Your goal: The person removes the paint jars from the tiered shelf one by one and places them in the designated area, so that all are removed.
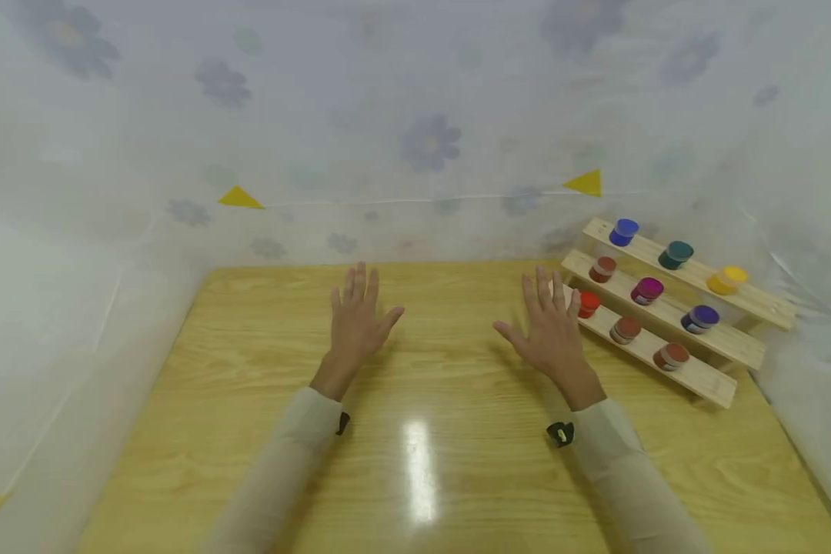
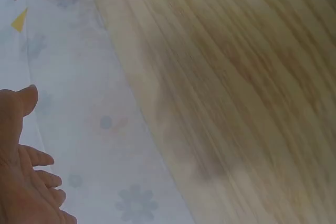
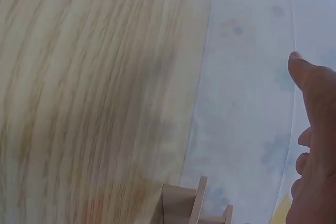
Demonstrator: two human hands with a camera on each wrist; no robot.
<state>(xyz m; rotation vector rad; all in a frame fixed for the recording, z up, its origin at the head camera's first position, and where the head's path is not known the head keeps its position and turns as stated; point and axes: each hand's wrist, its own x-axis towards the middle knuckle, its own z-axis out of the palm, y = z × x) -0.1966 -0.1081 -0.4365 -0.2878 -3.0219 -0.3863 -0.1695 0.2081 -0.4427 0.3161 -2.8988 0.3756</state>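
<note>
Both hands hover palm down over the wooden table (image 1: pixel 415 346), fingers straight and thumbs pointing inward. My left hand (image 1: pixel 357 319) is left of the middle and holds nothing; its thumb and fingertips show at the edge of the left wrist view. Nearest my right hand (image 1: pixel 548 331) is a three-step wooden rack (image 1: pixel 706 385) on the right, its front left end beside the fingers. Several small paint jars stand on the rack, among them a red jar (image 1: pixel 588 305) close to the little finger, a blue jar (image 1: pixel 623 232), a magenta jar (image 1: pixel 647 291) and a yellow jar (image 1: pixel 727 280).
A pale flowered sheet (image 1: pixel 388 100) hangs behind the table and along both sides. Two yellow triangles, a left one (image 1: pixel 240 198) and a right one (image 1: pixel 585 183), are stuck on the back sheet. More jars stand on the rack: teal (image 1: pixel 675 255), purple (image 1: pixel 700 319) and brown (image 1: pixel 672 356).
</note>
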